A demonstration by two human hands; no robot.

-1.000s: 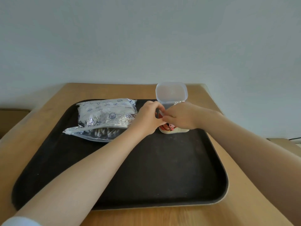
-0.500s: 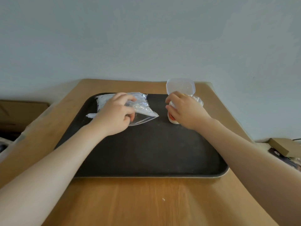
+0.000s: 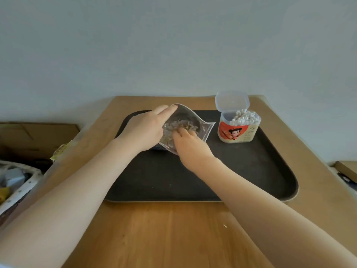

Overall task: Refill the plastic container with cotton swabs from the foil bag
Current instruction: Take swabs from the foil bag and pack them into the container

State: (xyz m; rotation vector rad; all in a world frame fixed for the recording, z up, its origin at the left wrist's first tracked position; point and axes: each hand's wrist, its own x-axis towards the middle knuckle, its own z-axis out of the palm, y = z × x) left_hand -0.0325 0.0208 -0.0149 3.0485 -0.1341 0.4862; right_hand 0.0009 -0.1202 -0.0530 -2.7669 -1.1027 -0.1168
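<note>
Head view, foil bag (image 3: 201,128) on tray (image 3: 251,171), mouth open toward container (image 3: 238,125) at right, left hand (image 3: 144,130) gripping bag's upper edge, right hand (image 3: 190,144) fingers (image 3: 180,132) curled inside among swabs, container upright, lid open, wooden surface (image 3: 164,235), pale wall (image 3: 173,45)

right fingertips (image 3: 180,131) hidden inside foil bag (image 3: 204,127)

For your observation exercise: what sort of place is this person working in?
Probably a room at home, not a workshop: a wooden table against a plain wall, a dark tray on it, and a cardboard box beside it.
</note>
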